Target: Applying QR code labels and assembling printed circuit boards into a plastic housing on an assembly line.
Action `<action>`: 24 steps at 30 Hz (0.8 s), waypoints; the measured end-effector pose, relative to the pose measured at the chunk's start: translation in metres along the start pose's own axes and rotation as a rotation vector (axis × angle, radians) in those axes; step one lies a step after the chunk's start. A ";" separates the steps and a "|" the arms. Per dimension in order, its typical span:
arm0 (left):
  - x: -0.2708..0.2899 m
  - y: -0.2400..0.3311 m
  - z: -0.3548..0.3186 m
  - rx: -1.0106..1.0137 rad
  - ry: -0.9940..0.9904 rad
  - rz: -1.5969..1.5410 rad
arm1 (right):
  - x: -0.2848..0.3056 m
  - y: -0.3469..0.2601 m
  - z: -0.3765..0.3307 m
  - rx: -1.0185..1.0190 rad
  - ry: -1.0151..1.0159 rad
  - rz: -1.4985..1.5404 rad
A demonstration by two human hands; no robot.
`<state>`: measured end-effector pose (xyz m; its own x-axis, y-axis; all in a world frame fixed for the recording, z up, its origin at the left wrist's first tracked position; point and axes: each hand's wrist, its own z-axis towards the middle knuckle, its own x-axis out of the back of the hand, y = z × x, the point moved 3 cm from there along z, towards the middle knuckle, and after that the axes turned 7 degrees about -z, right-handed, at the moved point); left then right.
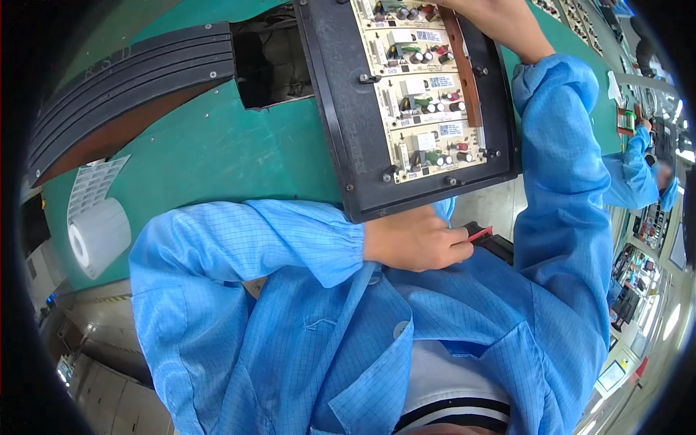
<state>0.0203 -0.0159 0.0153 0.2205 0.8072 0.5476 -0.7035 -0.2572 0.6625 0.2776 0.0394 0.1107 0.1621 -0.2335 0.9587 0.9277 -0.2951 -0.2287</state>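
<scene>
In front of my body, my left hand [418, 241] is closed below the near edge of a black tray [428, 190]. A thin red piece [479, 234] juts out past its fingers; its other end is hidden. The tray carries a panel of cream circuit boards [428, 104], set with capacitors, white blocks and printed labels. Along the right side of the panel lies a brown bar [462, 80]. My right hand [500, 18] reaches over the tray's far right side, by the top end of the bar. Its fingers lie beyond the upper edge of the picture.
The tray overlaps a green worktop [225, 159]. A white roll of labels [100, 235] stands at the left, near a long black ribbed rail [145, 87]. A dark opening [272, 65] cuts into the worktop. At the far right sits another person in blue [638, 174].
</scene>
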 end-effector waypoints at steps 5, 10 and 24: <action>0.003 0.004 0.001 -0.020 0.014 -0.001 | 0.000 -0.004 0.006 -0.220 0.012 0.211; -0.002 0.006 0.001 -0.020 0.023 -0.022 | -0.002 -0.004 0.003 -0.243 0.070 0.184; -0.005 0.002 0.006 -0.020 0.004 -0.020 | -0.005 0.002 0.004 -0.175 0.075 -0.067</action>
<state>0.0220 -0.0236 0.0172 0.2325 0.8140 0.5323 -0.7120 -0.2304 0.6633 0.2800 0.0436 0.1059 0.0704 -0.2743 0.9591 0.8621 -0.4670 -0.1968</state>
